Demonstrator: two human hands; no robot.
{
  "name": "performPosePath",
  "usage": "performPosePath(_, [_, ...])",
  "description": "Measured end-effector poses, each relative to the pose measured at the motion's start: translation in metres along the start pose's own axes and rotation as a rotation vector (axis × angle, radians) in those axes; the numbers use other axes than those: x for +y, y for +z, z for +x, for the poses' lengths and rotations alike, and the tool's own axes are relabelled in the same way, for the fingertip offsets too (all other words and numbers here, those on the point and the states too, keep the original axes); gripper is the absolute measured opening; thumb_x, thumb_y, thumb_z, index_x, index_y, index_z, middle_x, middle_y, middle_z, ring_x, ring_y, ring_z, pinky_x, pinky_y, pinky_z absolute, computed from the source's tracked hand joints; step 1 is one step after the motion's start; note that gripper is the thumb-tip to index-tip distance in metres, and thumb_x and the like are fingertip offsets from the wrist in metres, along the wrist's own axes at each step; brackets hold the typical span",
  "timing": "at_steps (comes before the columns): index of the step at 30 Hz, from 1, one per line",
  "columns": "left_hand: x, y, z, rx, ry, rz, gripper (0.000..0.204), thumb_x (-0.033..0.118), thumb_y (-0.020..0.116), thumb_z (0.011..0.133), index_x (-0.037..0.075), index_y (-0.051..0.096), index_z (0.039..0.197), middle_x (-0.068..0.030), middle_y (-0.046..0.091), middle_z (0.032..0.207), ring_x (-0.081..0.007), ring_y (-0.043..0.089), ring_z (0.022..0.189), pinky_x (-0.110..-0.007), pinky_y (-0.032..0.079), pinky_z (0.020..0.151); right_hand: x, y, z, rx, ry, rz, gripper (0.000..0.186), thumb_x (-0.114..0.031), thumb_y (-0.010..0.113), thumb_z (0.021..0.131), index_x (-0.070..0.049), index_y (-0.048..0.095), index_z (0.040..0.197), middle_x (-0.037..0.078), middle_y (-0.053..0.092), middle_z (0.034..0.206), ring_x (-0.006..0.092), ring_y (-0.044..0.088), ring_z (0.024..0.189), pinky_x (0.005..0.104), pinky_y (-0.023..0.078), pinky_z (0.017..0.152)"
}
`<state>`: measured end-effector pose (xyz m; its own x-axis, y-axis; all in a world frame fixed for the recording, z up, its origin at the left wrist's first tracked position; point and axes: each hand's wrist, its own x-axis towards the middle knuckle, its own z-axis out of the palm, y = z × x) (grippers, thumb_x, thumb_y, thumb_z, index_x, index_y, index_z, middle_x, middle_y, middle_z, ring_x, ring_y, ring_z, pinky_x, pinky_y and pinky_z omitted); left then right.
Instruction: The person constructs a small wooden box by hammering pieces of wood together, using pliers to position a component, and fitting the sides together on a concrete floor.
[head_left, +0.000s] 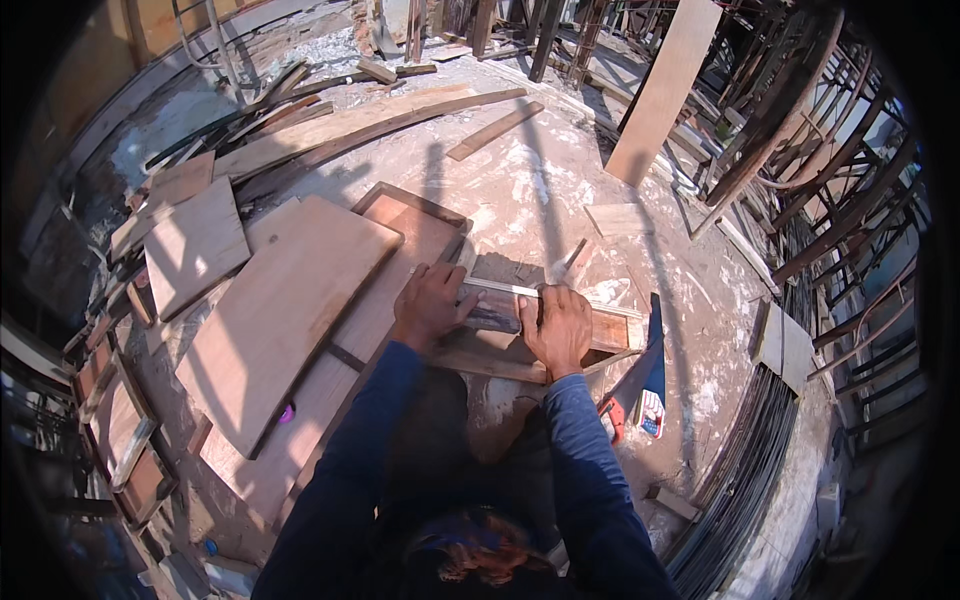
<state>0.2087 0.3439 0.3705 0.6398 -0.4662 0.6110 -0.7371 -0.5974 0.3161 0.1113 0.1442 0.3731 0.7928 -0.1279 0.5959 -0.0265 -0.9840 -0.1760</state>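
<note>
My left hand [430,304] and my right hand [558,325] are closed on a short wooden board [492,314], one near each end. Along the far side of the board runs a narrow pale edge [505,288]; whether that is a separate strip I cannot tell. It lies over a low wooden frame [490,367] in front of my knees. Light wood [612,328] shows just right of my right hand. A handsaw [638,366] with a dark blade and red handle stands tilted beside the frame, next to a small box [651,412] with a blue, white and red pattern.
A large plywood panel [290,320] rests on a shallow wooden frame [415,210] at left. Scrap boards [330,130] lie beyond it. A tall plank [665,95] leans at the far right. Long thin rods [735,480] lie along the right, near wooden posts [780,110].
</note>
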Motion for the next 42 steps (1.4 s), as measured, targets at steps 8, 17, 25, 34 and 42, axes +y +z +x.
performPosePath(8, [-0.002, 0.016, -0.016, 0.068, 0.020, 0.000, 0.035, 0.037, 0.069, 0.085, 0.006, 0.065, 0.100, -0.0103, 0.065, 0.096, -0.0272, 0.063, 0.092, -0.041, 0.047, 0.090, -0.005, -0.003, -0.014, 0.004, 0.012, -0.088, 0.034, -0.037, 0.058, 0.091, -0.005, 0.065, 0.102, 0.015, 0.062, 0.095, 0.0334, 0.058, 0.095, 0.0426, 0.042, 0.089])
performPosePath(17, [-0.009, 0.012, -0.002, -0.055, -0.239, -0.172, 0.042, 0.046, 0.064, 0.086, 0.007, 0.062, 0.103, -0.0144, 0.067, 0.100, -0.0343, 0.063, 0.100, -0.048, 0.047, 0.092, 0.001, 0.016, -0.005, -0.029, -0.052, -0.145, 0.042, -0.041, 0.048, 0.099, -0.004, 0.065, 0.110, 0.017, 0.064, 0.101, 0.0368, 0.061, 0.095, 0.0469, 0.046, 0.082])
performPosePath(25, [0.038, -0.018, -0.184, 0.099, -0.318, -0.089, 0.068, 0.032, 0.074, 0.077, 0.008, 0.049, 0.136, -0.0211, 0.042, 0.142, -0.0371, 0.041, 0.134, -0.051, 0.034, 0.110, 0.019, 0.031, 0.009, -0.109, -0.079, -0.175, 0.051, -0.046, 0.040, 0.102, -0.003, 0.064, 0.118, 0.020, 0.065, 0.109, 0.0400, 0.061, 0.098, 0.0489, 0.046, 0.083])
performPosePath(34, [0.070, -0.028, -0.443, -0.027, -1.336, -0.622, 0.056, 0.045, 0.047, 0.100, 0.002, 0.046, 0.135, -0.0249, 0.049, 0.133, -0.0380, 0.047, 0.125, -0.044, 0.038, 0.105, 0.029, 0.018, 0.010, -0.188, -0.067, -0.199, 0.055, -0.053, 0.038, 0.101, -0.007, 0.065, 0.116, 0.018, 0.066, 0.110, 0.0389, 0.063, 0.097, 0.0493, 0.049, 0.079])
performPosePath(42, [0.077, -0.017, -0.574, -0.320, -1.593, -0.156, 0.047, 0.033, 0.067, 0.084, 0.006, 0.061, 0.123, -0.0187, 0.063, 0.122, -0.0369, 0.063, 0.107, -0.046, 0.051, 0.090, 0.028, 0.037, 0.020, -0.211, 0.128, -0.209, 0.066, -0.058, 0.034, 0.100, -0.004, 0.062, 0.125, 0.022, 0.065, 0.117, 0.0435, 0.061, 0.105, 0.0480, 0.046, 0.089])
